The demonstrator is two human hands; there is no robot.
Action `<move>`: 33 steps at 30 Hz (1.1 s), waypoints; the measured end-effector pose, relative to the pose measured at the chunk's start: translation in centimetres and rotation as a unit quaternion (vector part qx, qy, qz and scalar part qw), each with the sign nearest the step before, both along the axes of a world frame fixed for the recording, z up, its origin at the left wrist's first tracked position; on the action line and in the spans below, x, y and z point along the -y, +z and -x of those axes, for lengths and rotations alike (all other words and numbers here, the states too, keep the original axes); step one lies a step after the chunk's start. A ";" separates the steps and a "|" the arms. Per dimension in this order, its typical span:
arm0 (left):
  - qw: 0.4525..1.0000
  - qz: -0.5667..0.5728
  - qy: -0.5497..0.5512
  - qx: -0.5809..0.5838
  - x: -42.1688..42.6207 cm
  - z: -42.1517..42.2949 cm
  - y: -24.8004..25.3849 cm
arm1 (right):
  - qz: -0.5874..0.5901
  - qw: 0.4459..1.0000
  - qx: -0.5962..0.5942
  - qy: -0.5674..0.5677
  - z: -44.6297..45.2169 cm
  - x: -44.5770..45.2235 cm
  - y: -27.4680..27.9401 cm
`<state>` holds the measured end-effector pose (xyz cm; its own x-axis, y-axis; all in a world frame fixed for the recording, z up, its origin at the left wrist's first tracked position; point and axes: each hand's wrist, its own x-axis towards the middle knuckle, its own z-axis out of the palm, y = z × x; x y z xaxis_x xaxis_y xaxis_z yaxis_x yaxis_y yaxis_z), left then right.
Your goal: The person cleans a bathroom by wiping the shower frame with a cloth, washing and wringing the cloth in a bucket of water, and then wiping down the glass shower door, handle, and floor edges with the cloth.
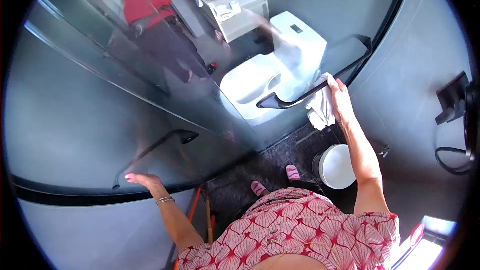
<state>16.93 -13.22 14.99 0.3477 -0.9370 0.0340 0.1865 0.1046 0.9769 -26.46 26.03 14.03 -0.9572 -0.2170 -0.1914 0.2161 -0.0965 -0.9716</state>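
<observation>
If our right hand [340,99] loosens, the floppy white cloth [320,111] it squeezes could fall; we can't tell if our left hand [145,179] grips.

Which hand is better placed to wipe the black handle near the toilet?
Probably the right hand: it holds the white cloth at that black handle. The left hand, with no cloth visible, is by the other handle.

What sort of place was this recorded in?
Most likely a bathroom, with what seems to be a shower enclosure: a white toilet stands ahead, a tall glass panel rises beside it, and a black fixture is mounted on the right-hand wall.
</observation>
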 end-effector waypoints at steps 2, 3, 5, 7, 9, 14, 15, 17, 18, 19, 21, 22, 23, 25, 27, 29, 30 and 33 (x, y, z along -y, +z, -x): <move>1.000 0.000 0.004 0.009 0.7 0.0 -0.3 | 0.005 1.000 -0.005 0.009 -1.3 0.1 2.2; 1.000 0.002 0.013 0.016 0.8 0.0 -0.4 | 0.013 1.000 -0.011 0.023 -1.9 0.3 3.2; 1.000 0.007 0.002 -0.001 -0.5 0.8 0.5 | 0.043 0.997 -0.006 0.059 -0.4 -0.2 1.0; 1.000 0.013 0.003 -0.024 -1.7 1.5 1.5 | -0.004 0.999 -0.022 0.031 1.6 -0.7 -2.0; 1.000 -0.011 -0.009 -0.021 -1.9 1.9 2.1 | -0.014 0.999 -0.020 0.038 1.0 -0.4 -0.6; 0.997 -0.041 -0.042 -0.046 -2.0 2.3 2.4 | -0.198 0.962 -0.042 0.184 -2.5 -1.5 4.9; 0.999 -0.037 -0.039 -0.009 -0.5 1.2 0.8 | -0.153 0.970 -0.019 0.189 -3.5 -1.4 4.1; 0.998 -0.040 -0.036 0.037 -1.1 0.3 0.5 | -0.089 0.952 0.010 0.291 -5.1 -1.3 4.1; 0.998 -0.052 -0.001 0.019 -2.5 2.1 2.2 | -0.123 0.947 -0.019 0.296 -5.3 -0.9 3.7; 0.998 -0.060 0.031 0.000 -3.3 3.7 3.4 | -0.154 0.941 -0.050 0.296 -5.4 -0.1 3.4; 0.999 -0.050 -0.012 -0.013 -3.8 4.2 3.7 | -0.276 0.922 -0.193 0.189 -4.1 2.3 1.1; 0.998 -0.065 0.006 0.007 -4.1 4.2 3.7 | -0.250 0.877 -0.352 0.213 -1.1 2.9 -3.9; 0.996 -0.079 0.026 0.025 -4.4 4.2 3.5 | -0.217 0.805 -0.502 0.232 1.6 3.2 -8.5; 0.997 -0.067 -0.005 0.039 -3.7 3.5 2.5 | -0.239 0.906 -0.330 0.115 1.5 4.9 -10.0; 0.996 -0.058 -0.037 0.063 -3.8 2.7 1.5 | -0.233 0.932 -0.266 0.083 -2.0 4.1 -6.1; 0.994 -0.064 -0.053 0.077 -3.8 3.1 1.5 | -0.229 0.930 -0.248 0.145 -2.5 2.6 -5.9; 0.994 -0.060 -0.049 0.074 -4.4 3.5 2.0 | -0.274 0.923 -0.243 0.117 -3.2 2.6 -5.9; 0.988 -0.111 -0.040 0.100 -5.7 4.6 3.2 | -0.260 0.938 -0.193 0.124 -3.0 1.4 -9.1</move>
<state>12.30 -7.48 18.19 0.2790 -0.9533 -0.1155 -0.0138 -0.1242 0.9922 -23.42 24.62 4.98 -0.9093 -0.4158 0.0164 -0.2078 0.4196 -0.8836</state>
